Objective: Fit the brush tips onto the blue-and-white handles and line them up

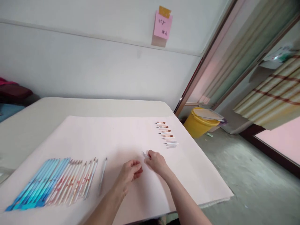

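Observation:
My right hand [156, 162] is closed in a pinch on a small thin pen part [145, 154] just above the pale sheet [122, 137] on the table. Beside it, my left hand [130, 172] has its fingers curled; whether anything is in them is hidden. One pen [102, 175] lies alone to the left of my hands. Further left is a row of several pens [56, 182], blue ones on the left and white ones on the right. Several small pen parts [167, 134] lie in a column at the sheet's far right.
The table [35, 122] ends at right, where grey floor drops away. A yellow bucket [199, 125] with a lid stands on the floor by the wall. A pink note [162, 25] is taped to the wall behind.

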A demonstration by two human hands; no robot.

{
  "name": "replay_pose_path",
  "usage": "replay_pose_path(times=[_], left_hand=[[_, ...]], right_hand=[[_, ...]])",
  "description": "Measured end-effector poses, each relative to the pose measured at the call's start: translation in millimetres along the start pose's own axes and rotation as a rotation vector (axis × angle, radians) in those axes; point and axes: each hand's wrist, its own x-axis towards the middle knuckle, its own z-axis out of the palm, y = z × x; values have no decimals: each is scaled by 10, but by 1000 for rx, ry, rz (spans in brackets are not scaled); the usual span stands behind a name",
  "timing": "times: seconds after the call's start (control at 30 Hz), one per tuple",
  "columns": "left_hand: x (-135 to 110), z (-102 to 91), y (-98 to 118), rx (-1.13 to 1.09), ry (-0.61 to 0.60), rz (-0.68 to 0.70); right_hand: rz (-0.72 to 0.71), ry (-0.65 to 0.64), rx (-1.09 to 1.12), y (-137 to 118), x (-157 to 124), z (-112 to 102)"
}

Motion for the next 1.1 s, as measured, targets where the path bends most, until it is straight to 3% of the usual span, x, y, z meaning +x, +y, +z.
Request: replay_pose_path(times=[0.17, 0.3, 0.5, 0.73, 1.1], left_hand=[[79, 14, -93, -158, 24, 11], [91, 24, -142, -212, 87, 61], [153, -114, 0, -463, 201, 43], [261, -346, 214, -592, 308, 48], [159, -223, 206, -445, 221, 143]], right_hand=[[-169, 93, -15, -437, -205, 47], [-211, 117, -61, -597, -276, 57], [-179, 190, 73, -428, -227, 38], [-282, 357, 566, -312, -253, -115], [-338, 365, 632, -404, -294, -100]])
